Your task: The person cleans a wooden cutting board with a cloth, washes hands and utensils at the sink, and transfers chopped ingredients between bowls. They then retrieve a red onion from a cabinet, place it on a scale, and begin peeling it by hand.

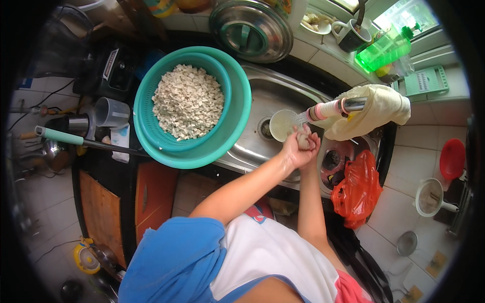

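At the sink [257, 91], my left hand [295, 149] and my right hand [314, 144] are pressed together, closed around a small pale, wet lump [304, 141] whose kind I cannot tell. Just beyond my fingers, a round pale bowl [282, 127] with cloudy liquid sits near the drain. Water runs into it from a tap spout [326, 110] wrapped in pink and white bands. A pale cloth [373, 110] hangs over the tap. To the left, a teal plastic colander [223, 81] full of small white diced pieces [187, 102] rests inside a larger green basin [240, 113].
A steel lid [250, 32] leans behind the sink. A red plastic bag [360, 193] lies at the right sink edge. On the left counter stand a clear measuring cup [111, 111] and a long green-handled tool [60, 135]. A green bottle [386, 49] stands on the windowsill.
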`<action>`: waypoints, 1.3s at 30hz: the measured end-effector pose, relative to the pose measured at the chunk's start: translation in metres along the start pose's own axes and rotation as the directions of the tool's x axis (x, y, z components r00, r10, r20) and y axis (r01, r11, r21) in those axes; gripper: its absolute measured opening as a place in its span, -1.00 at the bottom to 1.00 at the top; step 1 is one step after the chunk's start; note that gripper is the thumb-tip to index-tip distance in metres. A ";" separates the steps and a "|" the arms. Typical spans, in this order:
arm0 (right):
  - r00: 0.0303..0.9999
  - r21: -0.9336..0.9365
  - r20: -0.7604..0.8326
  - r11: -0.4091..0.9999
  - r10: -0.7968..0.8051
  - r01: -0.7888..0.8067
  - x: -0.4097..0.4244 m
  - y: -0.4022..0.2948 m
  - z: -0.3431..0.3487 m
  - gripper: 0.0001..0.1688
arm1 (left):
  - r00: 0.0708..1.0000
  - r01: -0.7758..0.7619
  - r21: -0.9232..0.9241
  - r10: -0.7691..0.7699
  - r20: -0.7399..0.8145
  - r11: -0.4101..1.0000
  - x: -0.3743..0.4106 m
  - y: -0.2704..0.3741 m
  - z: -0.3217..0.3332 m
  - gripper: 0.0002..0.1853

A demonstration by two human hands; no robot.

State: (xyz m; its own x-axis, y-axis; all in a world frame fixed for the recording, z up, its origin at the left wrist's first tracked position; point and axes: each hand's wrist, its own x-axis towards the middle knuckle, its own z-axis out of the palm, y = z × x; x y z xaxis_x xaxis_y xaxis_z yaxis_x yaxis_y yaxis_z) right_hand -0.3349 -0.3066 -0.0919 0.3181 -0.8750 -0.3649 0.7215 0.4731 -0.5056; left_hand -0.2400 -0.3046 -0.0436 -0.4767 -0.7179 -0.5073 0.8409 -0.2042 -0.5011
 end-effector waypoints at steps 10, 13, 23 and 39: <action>0.957 0.641 0.220 0.712 0.188 -0.287 0.027 0.021 0.007 -0.51 | 0.981 0.149 0.051 -0.155 0.121 0.987 -0.032 0.026 -0.018 -0.74; 0.965 0.314 0.213 0.924 0.154 -0.217 0.070 0.015 -0.007 -0.52 | 0.986 -0.091 0.016 0.088 0.138 0.996 0.021 0.026 0.002 -0.79; 0.791 0.536 0.578 0.639 0.198 -0.552 0.113 -0.001 0.023 -0.54 | 0.878 0.361 -0.018 -0.333 0.345 0.933 0.015 0.054 0.002 -0.88; 0.941 -0.192 -0.067 0.921 0.331 -0.338 0.035 -0.043 0.015 -0.42 | 0.933 -0.036 0.281 0.133 -0.334 0.959 0.032 0.045 0.047 -0.86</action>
State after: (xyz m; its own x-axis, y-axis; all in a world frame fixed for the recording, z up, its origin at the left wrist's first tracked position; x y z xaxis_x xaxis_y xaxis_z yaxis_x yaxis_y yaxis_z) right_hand -0.3459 -0.3589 -0.0709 0.4970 -0.6603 -0.5631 0.4392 0.7510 -0.4931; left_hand -0.2053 -0.3684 -0.0494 -0.4181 -0.4747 -0.7745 0.8958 -0.3571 -0.2647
